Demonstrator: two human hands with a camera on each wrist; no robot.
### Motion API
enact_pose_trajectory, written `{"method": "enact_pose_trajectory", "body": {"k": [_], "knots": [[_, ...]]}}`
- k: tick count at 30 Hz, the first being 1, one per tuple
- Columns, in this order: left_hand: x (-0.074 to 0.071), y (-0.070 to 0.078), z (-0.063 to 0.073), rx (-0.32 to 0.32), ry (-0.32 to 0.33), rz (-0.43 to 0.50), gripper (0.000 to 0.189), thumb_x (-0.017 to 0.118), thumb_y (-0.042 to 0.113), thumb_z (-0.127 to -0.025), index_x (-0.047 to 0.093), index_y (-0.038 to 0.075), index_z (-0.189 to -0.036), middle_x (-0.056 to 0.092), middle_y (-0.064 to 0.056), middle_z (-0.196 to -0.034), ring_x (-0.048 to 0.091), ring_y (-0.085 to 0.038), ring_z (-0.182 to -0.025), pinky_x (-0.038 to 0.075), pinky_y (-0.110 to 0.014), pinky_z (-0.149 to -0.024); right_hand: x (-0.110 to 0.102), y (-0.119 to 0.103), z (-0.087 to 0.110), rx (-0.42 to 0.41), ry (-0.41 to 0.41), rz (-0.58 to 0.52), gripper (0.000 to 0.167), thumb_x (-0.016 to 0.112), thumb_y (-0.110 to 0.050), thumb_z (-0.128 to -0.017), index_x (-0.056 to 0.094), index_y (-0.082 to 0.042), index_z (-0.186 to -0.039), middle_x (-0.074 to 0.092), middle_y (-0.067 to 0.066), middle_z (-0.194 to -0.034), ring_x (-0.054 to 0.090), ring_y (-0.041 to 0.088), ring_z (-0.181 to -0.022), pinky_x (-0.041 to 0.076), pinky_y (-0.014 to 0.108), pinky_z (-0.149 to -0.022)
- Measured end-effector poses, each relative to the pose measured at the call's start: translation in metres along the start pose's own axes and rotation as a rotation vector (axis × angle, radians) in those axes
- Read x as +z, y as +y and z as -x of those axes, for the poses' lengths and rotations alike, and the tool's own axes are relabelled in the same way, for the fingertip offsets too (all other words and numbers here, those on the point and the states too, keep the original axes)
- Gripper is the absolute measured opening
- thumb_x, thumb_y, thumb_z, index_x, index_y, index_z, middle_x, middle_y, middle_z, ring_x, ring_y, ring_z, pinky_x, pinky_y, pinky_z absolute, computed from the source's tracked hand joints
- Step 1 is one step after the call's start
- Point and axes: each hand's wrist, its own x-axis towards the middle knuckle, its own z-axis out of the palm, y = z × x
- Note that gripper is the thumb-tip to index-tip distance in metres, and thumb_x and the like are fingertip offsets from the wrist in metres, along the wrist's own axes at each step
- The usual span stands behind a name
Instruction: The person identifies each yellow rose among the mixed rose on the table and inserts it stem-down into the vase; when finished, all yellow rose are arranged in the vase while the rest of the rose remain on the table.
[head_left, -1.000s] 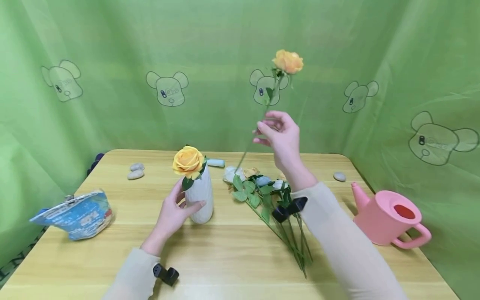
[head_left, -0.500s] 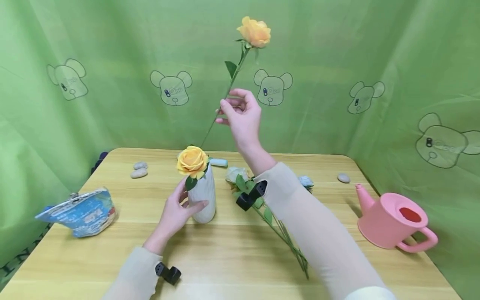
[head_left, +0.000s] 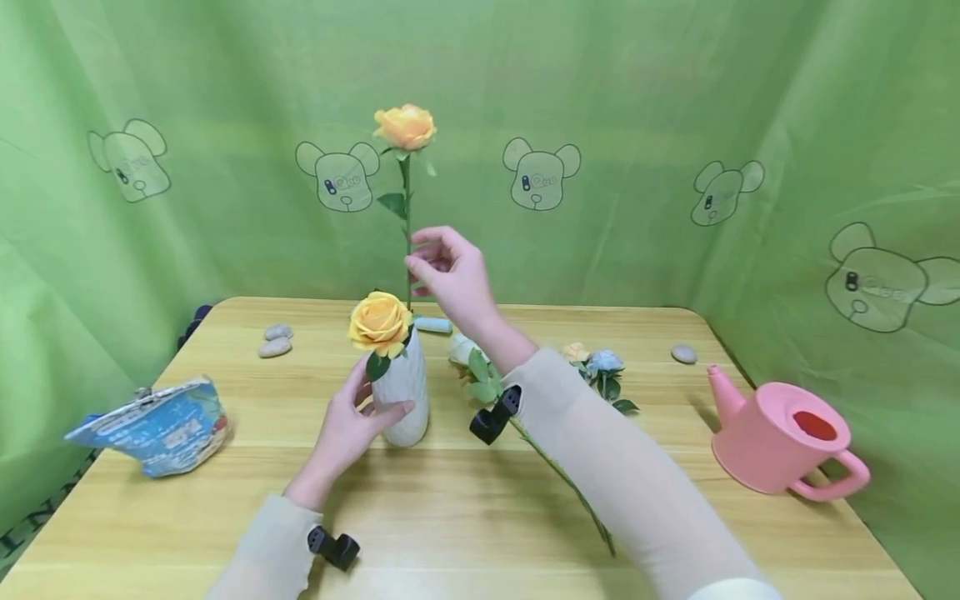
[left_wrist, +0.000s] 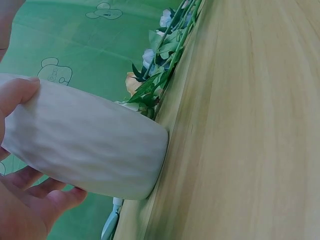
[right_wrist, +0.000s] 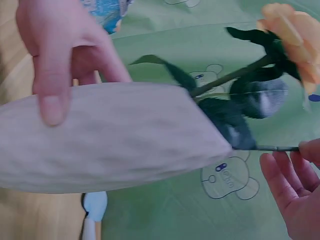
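Note:
My left hand (head_left: 348, 425) grips a white textured vase (head_left: 405, 396) standing on the table, thumb on the near side and fingers behind it. A yellow rose (head_left: 380, 323) with dark leaves leans out of the vase mouth to the left. Above and behind it, my right hand (head_left: 453, 271) pinches the stem of a peach-orange rose (head_left: 406, 127), held upright with its bloom high. In the right wrist view that green stem (right_wrist: 277, 148) runs from my fingertips to the rim of the vase; its lower end is hidden there.
Several flowers, among them a white rose (head_left: 463, 348) and a blue one (head_left: 604, 361), lie partly under my right forearm. A pink watering can (head_left: 776, 437) stands right, a blue bag (head_left: 176, 429) left. Grey stones (head_left: 275, 347) and a light blue object (head_left: 433, 325) lie farther back.
My right hand has carried the peach-orange rose left from over the lying flowers, first up, then down to above the vase, its stem turning upright. The left hand stays on the vase.

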Motion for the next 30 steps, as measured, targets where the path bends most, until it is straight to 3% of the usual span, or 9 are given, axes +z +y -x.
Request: {"method": "enact_pose_trajectory", "body": {"k": [6,11,15,24,30], "knots": [[-0.002,0.001,0.0,0.003,-0.009,-0.022,0.079,0.081,0.026,-0.072,0.038,0.037,-0.138,0.046,0.002,-0.135,0.046,-0.026,-0.119,0.04,-0.042,-0.098,-0.006,0.014,0.015,0.079,-0.108,0.105,0.02,0.064,-0.002,-0.086,0.063,0.002,-0.106,0.064,0.013,-0.092,0.061,0.025,-0.078,0.056,0.038,-0.066],[-0.004,0.001,0.0,-0.004,-0.019,-0.017,0.081,0.081,0.025,-0.073,0.036,0.031,-0.141,0.043,-0.001,-0.137,0.046,-0.028,-0.119,0.041,-0.043,-0.098,-0.022,0.027,0.032,0.142,-0.138,0.119,0.019,0.065,-0.006,-0.086,0.064,0.003,-0.103,0.065,0.016,-0.091,0.062,0.031,-0.08,0.056,0.039,-0.066],[-0.005,0.002,0.0,-0.004,-0.018,-0.014,0.084,0.08,0.021,-0.074,0.032,0.026,-0.144,0.041,-0.005,-0.138,0.045,-0.029,-0.12,0.041,-0.043,-0.097,-0.042,0.037,0.045,0.155,-0.122,0.093,0.021,0.066,-0.007,-0.086,0.064,0.003,-0.104,0.064,0.018,-0.091,0.062,0.034,-0.08,0.056,0.04,-0.067],[-0.005,0.006,0.001,-0.038,-0.027,-0.001,0.087,0.079,0.019,-0.075,0.027,0.019,-0.146,0.038,-0.008,-0.14,0.041,-0.029,-0.123,0.036,-0.044,-0.101,-0.101,0.055,0.076,0.276,-0.038,0.09,0.027,0.066,-0.011,-0.087,0.06,0.002,-0.11,0.061,0.02,-0.098,0.064,0.027,-0.081,0.055,0.043,-0.072],[-0.003,0.005,-0.002,-0.007,-0.044,-0.011,0.081,0.078,0.02,-0.076,0.031,0.016,-0.142,0.041,-0.009,-0.136,0.04,-0.029,-0.123,0.032,-0.046,-0.104,-0.135,0.071,0.097,0.362,0.012,0.118,0.033,0.066,-0.014,-0.088,0.057,0.003,-0.114,0.06,0.017,-0.098,0.063,0.031,-0.083,0.055,0.043,-0.072]]}}
